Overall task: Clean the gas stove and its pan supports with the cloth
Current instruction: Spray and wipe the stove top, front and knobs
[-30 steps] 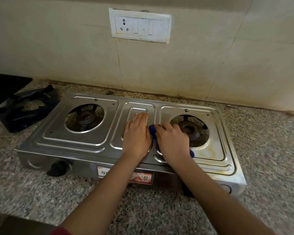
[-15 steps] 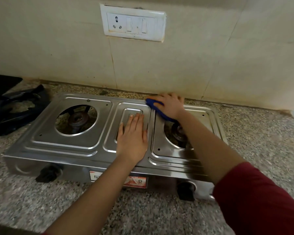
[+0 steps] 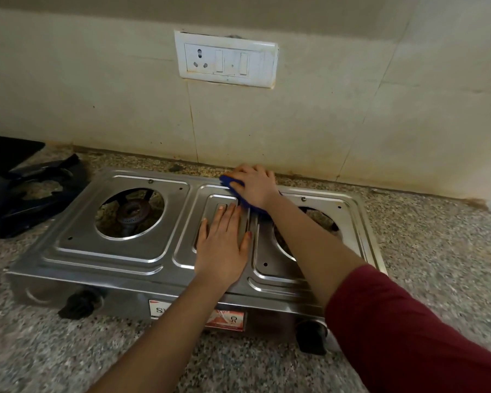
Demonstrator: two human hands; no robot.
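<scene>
Pan supports [image 3: 31, 197] are parked off the gas stove [image 3: 119, 259], on the granite counter [image 3: 423, 251] at the left edge of the frame. This is presumably so the steel top can be wiped without obstruction; both burner openings are left exposed, and the left burner [image 3: 132, 212] is visible through its hole.

The blue cloth [image 3: 228, 181] is located at the stove's rear edge, upper centre of the frame, just beside the wall joint. It is covered and gripped by the right hand [image 3: 254, 187], with the fingers bent down over it and the palm on top (most of the cloth is hidden under the hand). The right arm is stretched diagonally from the lower right across the right burner opening, with the red sleeve [image 3: 408, 321] pushed up above the forearm.

The left hand [image 3: 223, 248] is laid flat on the centre panel, fingers straight and together, and nothing is held. The stove is judged to be braced against sliding while pressure is applied at the back. The left forearm is run in from the bottom centre, with the wrist roughly over the front lip.
</scene>
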